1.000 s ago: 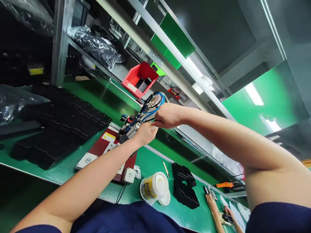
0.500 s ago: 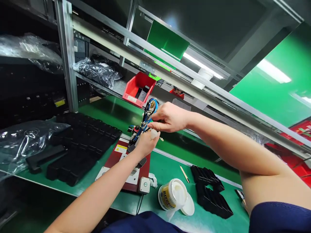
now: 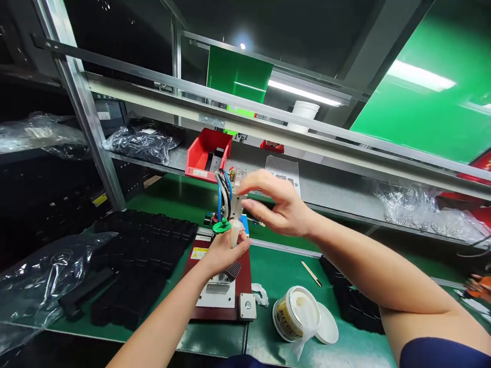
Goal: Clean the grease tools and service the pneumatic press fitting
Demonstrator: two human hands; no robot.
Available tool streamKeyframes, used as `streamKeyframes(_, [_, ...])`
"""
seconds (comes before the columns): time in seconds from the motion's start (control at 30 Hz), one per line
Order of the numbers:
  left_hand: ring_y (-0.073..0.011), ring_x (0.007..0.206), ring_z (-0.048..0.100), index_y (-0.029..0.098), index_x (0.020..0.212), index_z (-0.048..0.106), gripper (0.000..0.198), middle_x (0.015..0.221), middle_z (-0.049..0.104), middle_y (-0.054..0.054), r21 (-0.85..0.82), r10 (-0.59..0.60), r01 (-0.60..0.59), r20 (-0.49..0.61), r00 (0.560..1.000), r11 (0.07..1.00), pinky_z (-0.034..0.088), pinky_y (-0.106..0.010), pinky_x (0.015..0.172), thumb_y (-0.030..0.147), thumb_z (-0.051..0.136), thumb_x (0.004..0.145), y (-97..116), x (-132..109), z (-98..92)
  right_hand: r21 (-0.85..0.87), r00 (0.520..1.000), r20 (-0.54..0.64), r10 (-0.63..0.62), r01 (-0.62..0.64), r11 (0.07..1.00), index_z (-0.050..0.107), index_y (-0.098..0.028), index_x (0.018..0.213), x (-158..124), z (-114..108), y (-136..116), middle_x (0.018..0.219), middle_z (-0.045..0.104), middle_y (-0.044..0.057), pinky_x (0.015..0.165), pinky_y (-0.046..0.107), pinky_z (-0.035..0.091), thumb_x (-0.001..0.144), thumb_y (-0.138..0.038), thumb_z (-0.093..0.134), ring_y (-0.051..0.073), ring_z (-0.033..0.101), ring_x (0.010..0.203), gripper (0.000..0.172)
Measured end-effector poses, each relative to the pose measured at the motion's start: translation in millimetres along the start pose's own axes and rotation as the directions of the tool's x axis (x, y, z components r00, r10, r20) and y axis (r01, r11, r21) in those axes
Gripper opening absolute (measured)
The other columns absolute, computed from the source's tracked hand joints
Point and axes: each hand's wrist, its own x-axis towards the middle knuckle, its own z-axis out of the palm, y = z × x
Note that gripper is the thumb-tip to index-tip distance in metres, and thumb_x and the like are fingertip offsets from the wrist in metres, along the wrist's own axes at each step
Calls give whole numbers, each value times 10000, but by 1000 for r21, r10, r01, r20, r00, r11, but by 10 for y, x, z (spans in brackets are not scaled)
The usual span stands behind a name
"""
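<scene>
My left hand [image 3: 227,251] is closed round a small white cylindrical piece [image 3: 235,232] in front of the machine. Beside its fingers is a green disc-like part [image 3: 222,226]; whether the hand touches it is unclear. Above and to the right, my right hand [image 3: 274,202] is raised, thumb and fingers apart, with nothing visible between them. Its fingertips are near the machine's upright metal part. Blue, black and clear tubes [image 3: 223,194] rise behind the hands. The machine stands on a dark red base [image 3: 243,276] with a white plate and a dark ribbed piece.
Black trays [image 3: 146,255] and plastic film [image 3: 46,273] lie left. An open tub [image 3: 286,317], its lid [image 3: 328,324], a thin stick [image 3: 311,273] and more black parts [image 3: 358,306] are right. A red bin [image 3: 196,153] and paper [image 3: 288,167] sit on the shelf.
The view has turned and shifted. My right hand's fingers have spread, and it is farther from my left hand. The white piece and the green disc now show more clearly.
</scene>
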Motion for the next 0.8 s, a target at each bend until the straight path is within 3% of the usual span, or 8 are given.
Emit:
streamKeyframes(0.07, [-166, 754, 569, 200, 778, 535, 191, 796, 604, 1, 11, 18, -18, 11, 1000, 1000, 437, -292, 738, 383, 526, 829, -35, -11, 6, -25, 981, -33, 191, -192, 981, 607, -178, 852, -99, 1, 33, 850, 658, 41, 779, 300, 452, 866, -186, 559, 148, 583, 814, 51])
streamKeyframes(0.13, [-181, 813, 587, 203, 851, 552, 186, 867, 626, -16, 14, 30, -30, 11, 999, 999, 450, -312, 782, 386, 520, 842, -87, -24, 12, -69, 926, 93, 367, -362, 930, 617, -166, 798, -152, 26, 85, 807, 649, 30, 736, 280, 448, 828, -146, 583, 141, 581, 772, 50])
streamKeyframes(0.23, [-203, 897, 602, 203, 952, 562, 225, 962, 644, -42, -4, 33, -33, 0, 999, 999, 459, -343, 842, 401, 516, 856, -153, -43, 10, -138, 822, 298, 485, -466, 874, 647, -144, 804, -134, 87, 159, 835, 649, 40, 724, 267, 434, 795, -110, 598, 142, 576, 771, 60])
streamKeyframes(0.47, [-209, 901, 601, 192, 956, 562, 225, 964, 642, -59, -27, 84, -84, 15, 996, 996, 469, -365, 853, 394, 507, 874, -203, -72, -10, -290, 692, 494, 526, -439, 850, 660, -132, 795, 61, 205, 222, 896, 653, 84, 763, 286, 426, 777, -122, 579, 185, 578, 842, 83])
streamKeyframes(0.8, [-180, 759, 600, 191, 926, 563, 212, 814, 634, -27, -97, 71, -66, 43, 997, 993, 487, -322, 743, 388, 506, 873, -202, -73, -30, -362, 606, 608, 513, -364, 858, 678, -120, 811, 236, 232, 223, 918, 675, 110, 771, 296, 439, 777, -119, 578, 208, 594, 877, 105])
